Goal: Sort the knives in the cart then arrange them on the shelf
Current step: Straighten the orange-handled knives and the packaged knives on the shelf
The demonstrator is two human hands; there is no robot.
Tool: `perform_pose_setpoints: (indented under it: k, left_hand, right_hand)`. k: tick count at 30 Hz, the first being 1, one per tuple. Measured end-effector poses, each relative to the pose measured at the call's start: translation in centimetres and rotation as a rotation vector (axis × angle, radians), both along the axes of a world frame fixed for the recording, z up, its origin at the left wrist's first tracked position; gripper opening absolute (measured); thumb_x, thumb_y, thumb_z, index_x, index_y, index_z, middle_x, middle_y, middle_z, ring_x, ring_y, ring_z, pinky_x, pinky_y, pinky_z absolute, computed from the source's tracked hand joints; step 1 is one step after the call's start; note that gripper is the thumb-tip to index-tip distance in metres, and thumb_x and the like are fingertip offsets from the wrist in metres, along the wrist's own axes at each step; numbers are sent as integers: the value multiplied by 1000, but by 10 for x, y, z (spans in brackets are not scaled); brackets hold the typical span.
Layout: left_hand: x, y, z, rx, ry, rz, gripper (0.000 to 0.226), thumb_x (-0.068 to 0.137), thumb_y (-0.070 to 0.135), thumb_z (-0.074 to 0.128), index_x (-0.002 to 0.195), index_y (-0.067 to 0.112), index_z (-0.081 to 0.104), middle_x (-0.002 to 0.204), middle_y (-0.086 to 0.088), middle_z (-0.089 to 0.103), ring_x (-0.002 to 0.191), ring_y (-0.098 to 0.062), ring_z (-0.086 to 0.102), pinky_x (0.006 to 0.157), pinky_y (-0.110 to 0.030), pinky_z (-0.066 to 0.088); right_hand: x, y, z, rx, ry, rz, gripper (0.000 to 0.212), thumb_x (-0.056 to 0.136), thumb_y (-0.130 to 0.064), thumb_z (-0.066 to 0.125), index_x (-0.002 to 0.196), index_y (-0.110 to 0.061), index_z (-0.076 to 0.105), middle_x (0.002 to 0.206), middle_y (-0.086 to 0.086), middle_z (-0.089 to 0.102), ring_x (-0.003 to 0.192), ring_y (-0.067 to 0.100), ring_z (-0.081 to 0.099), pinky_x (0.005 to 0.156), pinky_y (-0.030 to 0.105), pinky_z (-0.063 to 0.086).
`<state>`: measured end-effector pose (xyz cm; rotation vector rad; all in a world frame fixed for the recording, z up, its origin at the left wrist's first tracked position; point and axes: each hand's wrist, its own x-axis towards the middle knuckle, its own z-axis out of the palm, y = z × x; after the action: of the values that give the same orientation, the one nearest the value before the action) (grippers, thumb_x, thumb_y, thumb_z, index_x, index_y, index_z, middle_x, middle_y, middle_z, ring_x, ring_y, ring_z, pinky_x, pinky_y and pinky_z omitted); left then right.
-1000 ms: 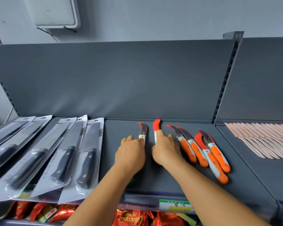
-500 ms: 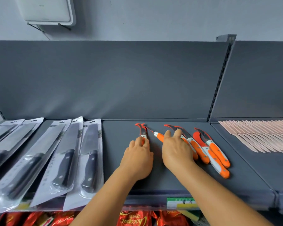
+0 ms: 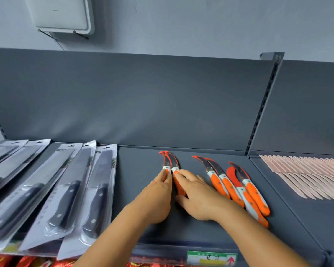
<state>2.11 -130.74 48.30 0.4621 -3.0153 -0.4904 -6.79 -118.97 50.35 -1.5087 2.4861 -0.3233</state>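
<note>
A person is standing at a dark grey metal shelf (image 3: 143, 224), reaching both bare arms forward onto it. Two small curved knives with orange-and-white handles and red blade guards (image 3: 171, 164) are lying side by side near the middle of the shelf, blades pointing toward the back panel, tips almost meeting.

The left hand (image 3: 156, 197) is lying over the handle of the left knife of this pair, fingers extended, fingertips reaching its white collar. Whether the fingers are curling round the handle, I cannot tell. The right hand (image 3: 199, 197) is resting flat and spread beside it, its index finger lying along the orange handle of the right knife, the other fingers fanning out relaxed on the shelf, not gripping anything.

Just to the right of the right hand, four more orange-handled curved knives (image 3: 237, 187) are lying in a slanted, overlapping row, handles toward the shelf's front edge.

On the left part of the shelf, large black-handled kitchen knives in clear plastic blister packs (image 3: 66, 189) are lying in an overlapping fan, some overhanging the front edge.

On the neighbouring shelf section to the right, a tight row of pale pink slender pieces (image 3: 307, 176) is lying.

A green-and-white price label (image 3: 212, 258) is sitting on the shelf's front edge. A white box (image 3: 60, 14) is hanging on the grey wall above.
</note>
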Motion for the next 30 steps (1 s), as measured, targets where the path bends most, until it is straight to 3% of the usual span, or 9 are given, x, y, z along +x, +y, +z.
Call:
perform_pose_setpoints:
  k: [2,7,17,22,24,26,28,30]
  left_hand:
    - [-5,-2,-1,0,-26,15,70,94,5,37,152,7,-2,158,-3,0,143,-21,25,111,-31,32]
    - [-14,-2,3,-3,-56,85,55,92,5,39,145,6,22,148,-3,21,123,-27,49,96,-41,45]
    - [-18,1,8,11,8,65,67,93,10,41,152,13,8,157,-1,8,138,-25,33,107,-36,37]
    - [-18,41,30,-27,152,-61,55,96,19,42,148,17,22,152,3,21,137,-22,28,111,-33,28]
    - [-24,62,33,-60,126,-114,54,98,26,43,147,18,25,151,4,23,137,-21,28,113,-35,24]
    - [-32,79,33,-51,99,-158,55,96,33,46,146,16,29,150,2,27,135,-23,33,110,-34,29]
    - [-41,91,30,-88,70,-182,57,95,40,48,143,15,32,148,-1,31,131,-26,38,107,-35,33]
    - [-48,97,28,-164,29,-188,61,96,44,44,146,14,28,150,-3,29,133,-25,34,108,-34,27]
  right_hand:
    - [-5,-2,-1,-15,25,-17,66,98,-35,43,152,-21,8,159,-12,3,142,19,18,115,34,22]
    - [-13,-9,-1,-24,33,-57,67,97,-41,46,151,-19,14,158,-9,7,143,21,17,114,36,25]
    - [-19,-4,2,-71,-4,-33,74,92,-45,54,150,-19,17,156,-8,11,142,20,19,114,34,25]
    - [-31,34,16,-118,62,-87,64,94,-37,52,148,-20,21,155,-8,14,142,18,17,114,37,24]
    - [-41,55,17,-93,58,-137,68,94,-32,50,151,-23,15,156,-10,12,143,16,15,115,39,23]
    - [-48,73,16,-86,32,-156,68,93,-27,48,151,-25,13,157,-11,12,144,15,12,117,36,21]
    - [-54,88,17,-44,9,-152,67,92,-22,47,151,-24,15,156,-11,14,144,15,13,117,32,19]
    - [-59,97,18,-2,4,-139,63,88,-17,47,146,-23,24,152,-9,23,141,16,21,115,30,22]
